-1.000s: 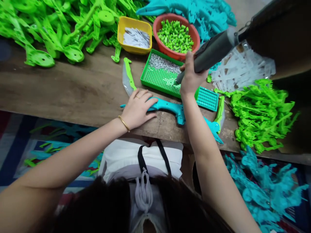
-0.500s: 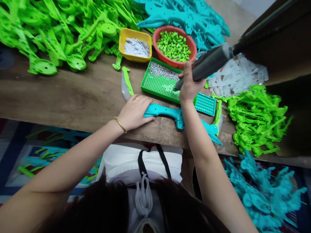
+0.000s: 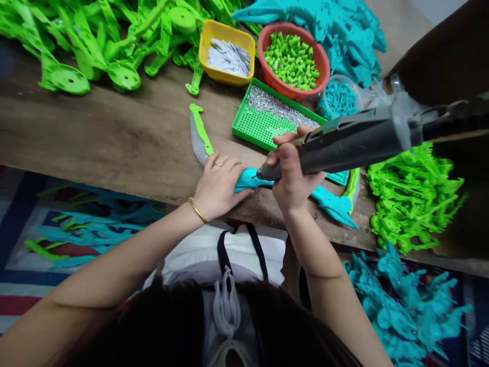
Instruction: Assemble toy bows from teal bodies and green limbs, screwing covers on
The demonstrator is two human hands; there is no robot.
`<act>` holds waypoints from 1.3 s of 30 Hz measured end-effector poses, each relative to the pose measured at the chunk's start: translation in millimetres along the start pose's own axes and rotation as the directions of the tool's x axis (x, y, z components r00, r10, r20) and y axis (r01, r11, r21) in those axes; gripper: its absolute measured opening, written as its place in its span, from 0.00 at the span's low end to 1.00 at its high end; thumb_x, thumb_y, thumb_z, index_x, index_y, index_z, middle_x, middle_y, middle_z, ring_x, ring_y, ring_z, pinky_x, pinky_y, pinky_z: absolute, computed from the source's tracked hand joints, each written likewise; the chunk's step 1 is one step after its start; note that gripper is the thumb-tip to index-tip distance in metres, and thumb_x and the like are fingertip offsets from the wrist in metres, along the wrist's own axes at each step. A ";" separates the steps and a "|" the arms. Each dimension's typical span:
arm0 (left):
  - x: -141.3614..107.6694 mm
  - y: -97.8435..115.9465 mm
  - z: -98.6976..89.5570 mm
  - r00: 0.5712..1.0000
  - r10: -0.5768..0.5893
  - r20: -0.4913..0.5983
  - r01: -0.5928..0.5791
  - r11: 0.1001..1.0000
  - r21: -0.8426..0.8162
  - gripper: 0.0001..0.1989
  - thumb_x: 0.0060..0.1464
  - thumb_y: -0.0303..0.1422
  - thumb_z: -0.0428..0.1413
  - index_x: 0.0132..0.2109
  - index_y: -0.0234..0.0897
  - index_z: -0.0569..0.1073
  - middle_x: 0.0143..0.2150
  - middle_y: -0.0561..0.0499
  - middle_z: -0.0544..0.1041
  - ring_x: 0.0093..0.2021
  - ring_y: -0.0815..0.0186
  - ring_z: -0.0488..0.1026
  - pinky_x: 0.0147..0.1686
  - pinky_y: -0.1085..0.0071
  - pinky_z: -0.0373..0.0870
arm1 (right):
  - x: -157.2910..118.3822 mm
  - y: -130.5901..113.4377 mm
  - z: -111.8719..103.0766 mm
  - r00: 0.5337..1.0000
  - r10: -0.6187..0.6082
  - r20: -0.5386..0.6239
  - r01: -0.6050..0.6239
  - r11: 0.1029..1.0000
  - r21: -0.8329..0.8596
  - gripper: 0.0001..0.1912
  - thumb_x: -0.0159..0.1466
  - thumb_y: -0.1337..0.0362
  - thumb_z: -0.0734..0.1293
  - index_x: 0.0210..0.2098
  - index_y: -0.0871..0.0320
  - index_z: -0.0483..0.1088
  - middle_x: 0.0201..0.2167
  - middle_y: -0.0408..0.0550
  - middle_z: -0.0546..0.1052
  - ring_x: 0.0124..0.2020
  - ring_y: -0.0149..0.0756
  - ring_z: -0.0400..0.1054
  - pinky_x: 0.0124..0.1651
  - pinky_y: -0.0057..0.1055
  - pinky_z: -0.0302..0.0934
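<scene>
My right hand [image 3: 296, 176] is wrapped around a dark grey electric screwdriver [image 3: 344, 142], tilted with its bit down to the left. The bit's tip meets the upper face of a teal plastic bow-shaped part [image 3: 330, 203] lying on the table. My left hand [image 3: 222, 186] grips this part's left end from above, thumb along the near edge, and hides that end. Beyond the left hand, a lime-green piece with a clear blade [image 3: 201, 133] sticks out. A similar green piece [image 3: 353, 188] is at the right end. The screwdriver and right hand cover the part's middle.
A green perforated tray [image 3: 239, 127] of small silver screws sits behind the hands. Behind it stand a yellow bin [image 3: 229, 77] of white pieces and a red bowl [image 3: 261, 56] of green pieces. Green parts [image 3: 416, 204] are piled at right, teal parts [image 3: 355, 35] at the back.
The screwdriver has moved from over the screw tray toward me and left, and its tip is now at the teal part. My left hand stays on the part.
</scene>
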State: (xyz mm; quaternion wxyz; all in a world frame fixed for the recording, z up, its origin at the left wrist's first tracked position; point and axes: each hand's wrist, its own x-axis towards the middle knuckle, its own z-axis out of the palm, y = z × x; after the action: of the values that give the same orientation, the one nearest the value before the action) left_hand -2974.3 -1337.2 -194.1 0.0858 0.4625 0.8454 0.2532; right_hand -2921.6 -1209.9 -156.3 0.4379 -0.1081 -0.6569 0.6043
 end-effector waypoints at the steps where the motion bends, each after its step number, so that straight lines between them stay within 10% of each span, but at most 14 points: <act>1: -0.1 0.0 0.2 1.000 0.001 -0.005 -0.001 1.000 0.002 0.24 0.53 0.43 0.60 0.54 0.35 0.72 0.53 0.41 0.74 0.56 0.48 0.68 0.65 0.46 0.50 | 0.6 3.5 -0.2 1.000 0.005 0.002 -0.005 1.000 0.011 0.18 0.61 0.51 0.69 0.48 0.49 0.70 0.33 0.41 0.76 0.22 0.28 0.69 0.28 0.32 0.68; 17: 7.6 12.1 -2.4 0.997 0.063 -0.045 -0.063 0.998 0.016 0.19 0.56 0.42 0.59 0.51 0.36 0.74 0.53 0.42 0.74 0.58 0.50 0.66 0.66 0.43 0.50 | 12.8 -16.0 -10.8 0.987 0.083 0.141 -0.034 0.947 -0.319 0.18 0.69 0.50 0.58 0.57 0.45 0.56 0.39 0.45 0.73 0.22 0.29 0.69 0.28 0.35 0.71; 21: 9.2 11.5 3.2 0.999 0.049 -0.024 -0.049 0.999 0.018 0.18 0.55 0.40 0.60 0.50 0.36 0.74 0.51 0.43 0.75 0.56 0.50 0.67 0.65 0.44 0.52 | 4.1 -6.9 -13.9 0.984 -0.059 0.167 0.103 0.957 -0.272 0.14 0.70 0.53 0.58 0.54 0.45 0.58 0.38 0.44 0.70 0.22 0.27 0.66 0.26 0.32 0.69; 29: 8.4 7.4 1.2 0.989 0.144 -0.024 -0.146 0.986 -0.082 0.13 0.59 0.35 0.55 0.49 0.36 0.74 0.51 0.44 0.75 0.55 0.54 0.70 0.64 0.48 0.55 | -6.4 10.9 -25.2 0.948 0.000 0.318 0.136 0.904 -0.406 0.28 0.70 0.51 0.55 0.67 0.41 0.44 0.46 0.51 0.70 0.34 0.38 0.73 0.34 0.41 0.72; 39: 9.6 3.0 6.3 0.988 0.108 -0.107 -0.125 0.977 -0.174 0.08 0.61 0.31 0.52 0.38 0.37 0.75 0.47 0.48 0.78 0.51 0.59 0.72 0.62 0.53 0.58 | -9.5 8.8 -22.9 0.918 0.039 0.394 0.185 0.836 -0.516 0.27 0.68 0.51 0.61 0.64 0.39 0.51 0.48 0.51 0.69 0.42 0.43 0.74 0.37 0.41 0.71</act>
State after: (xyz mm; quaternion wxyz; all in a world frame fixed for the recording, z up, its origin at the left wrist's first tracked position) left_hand -2975.1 -1325.8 -197.1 0.0712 0.4888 0.7937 0.3551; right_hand -2903.2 -1198.2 -171.0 0.2731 -0.0800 -0.8781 0.3847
